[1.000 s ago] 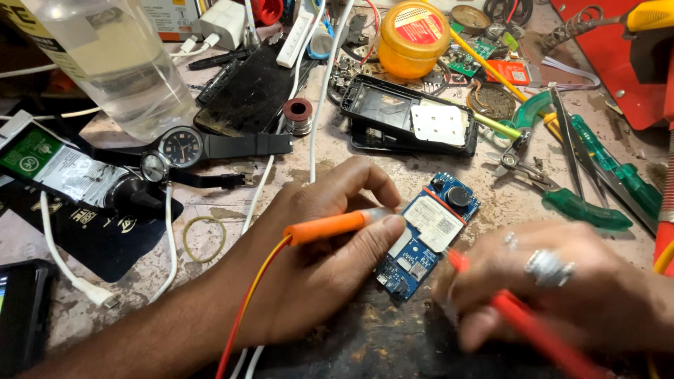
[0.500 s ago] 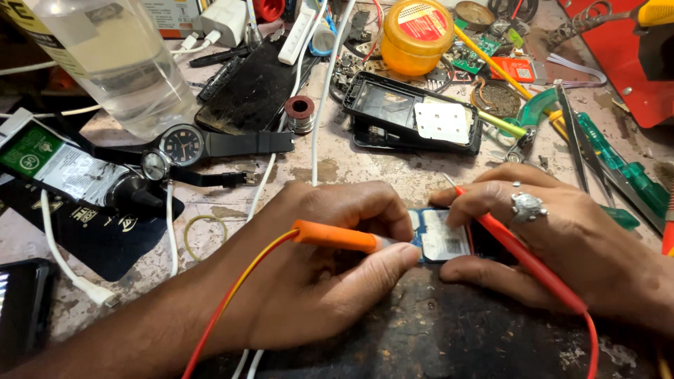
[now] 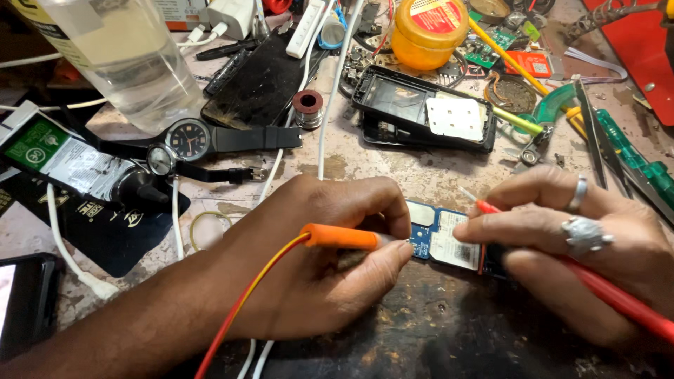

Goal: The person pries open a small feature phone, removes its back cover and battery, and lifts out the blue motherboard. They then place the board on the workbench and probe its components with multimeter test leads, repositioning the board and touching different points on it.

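A small blue circuit board (image 3: 444, 236) with metal shields lies flat on the worn bench between my hands. My left hand (image 3: 323, 260) grips an orange probe (image 3: 344, 237) with a red-and-yellow lead, its tip at the board's left edge. My right hand (image 3: 583, 245), wearing two rings, pinches a red probe (image 3: 597, 288) whose tip points at the board's right side and also rests on the board, hiding that end.
Behind the board sit an open black phone shell (image 3: 421, 109), a wristwatch (image 3: 189, 140), a solder spool (image 3: 307, 107), a clear plastic bottle (image 3: 119, 56), an orange-lidded jar (image 3: 430, 31), and screwdrivers and tweezers (image 3: 618, 151) at right. A phone (image 3: 21, 302) lies at lower left. White cables cross the bench.
My right hand slid from covering the board's top to its right side, uncovering more of the board. The left hand and orange probe stayed at the board's left edge.
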